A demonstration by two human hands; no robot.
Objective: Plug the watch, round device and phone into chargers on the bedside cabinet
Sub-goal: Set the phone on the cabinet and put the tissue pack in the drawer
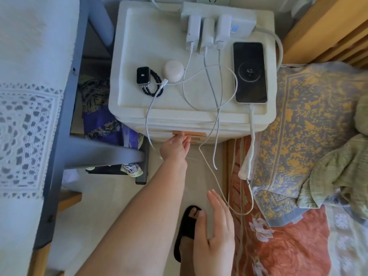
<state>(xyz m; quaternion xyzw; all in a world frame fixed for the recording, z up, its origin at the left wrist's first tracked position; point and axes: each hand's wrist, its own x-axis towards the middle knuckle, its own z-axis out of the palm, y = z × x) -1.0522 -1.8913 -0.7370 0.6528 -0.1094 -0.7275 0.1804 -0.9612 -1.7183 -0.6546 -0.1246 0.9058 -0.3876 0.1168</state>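
On the white bedside cabinet (139, 36) lie a black watch (143, 75) with a beaded strap, showing a battery icon, a pale round device (172, 71) with a white cable plugged into its near side, and a phone (250, 72) whose screen reads 42, with a cable in its bottom end. Three white chargers (207, 32) sit in a power strip (245, 18) at the back. My left hand (175, 146) reaches to the copper drawer handle (196, 134) at the cabinet's front, fingers touching it. My right hand (217, 232) hovers low with fingers apart, holding nothing.
White cables (214, 124) loop over the cabinet top and hang down its front. A bed with a patterned pillow (298, 136) and green blanket (342, 172) is on the right. A grey-framed stand with a lace cloth (25, 116) is on the left. My foot in a black slipper (187, 232) is below.
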